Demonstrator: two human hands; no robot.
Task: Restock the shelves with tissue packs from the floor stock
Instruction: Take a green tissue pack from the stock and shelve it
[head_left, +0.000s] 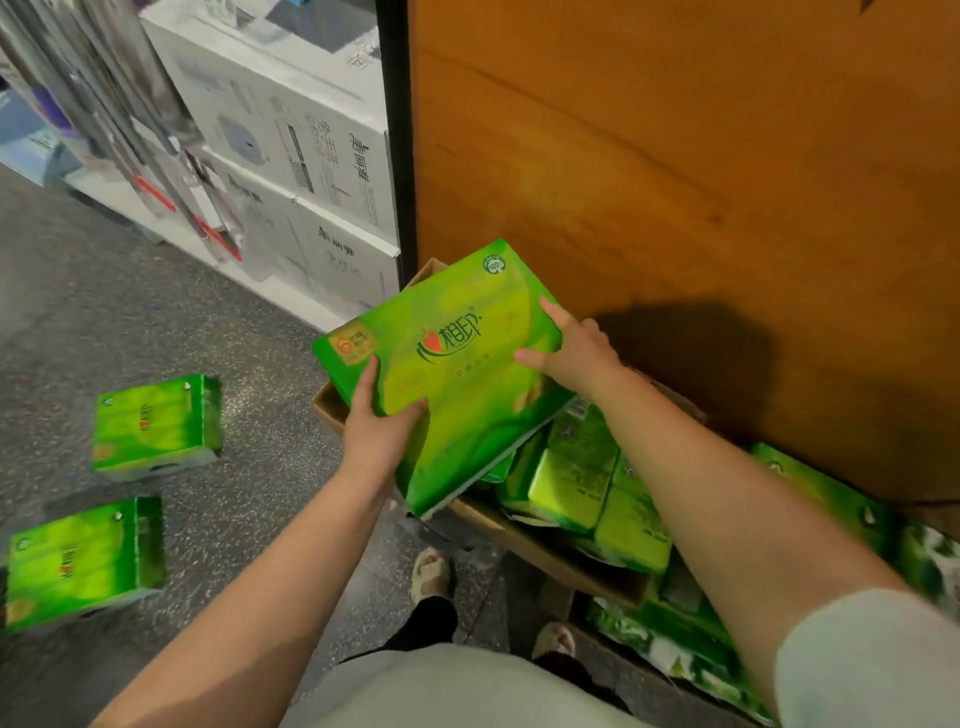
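Observation:
A green tissue pack (457, 358) is held tilted above an open cardboard box (524, 535) on the floor. My left hand (382, 428) grips its near left edge, thumb on top. My right hand (574, 351) holds its right edge, fingers spread over the top face. Inside the box stand more green tissue packs (597, 483). Two further green packs lie on the grey floor to the left, one at the middle left (156, 426) and one nearer to me (83, 564).
An orange wooden panel (675, 182) rises right behind the box. White product boxes (311, 156) fill the low shelf at the left, with long packaged items leaning beside them. Green wrapped packs (675, 639) lie at the lower right. My feet (431, 571) stand by the box.

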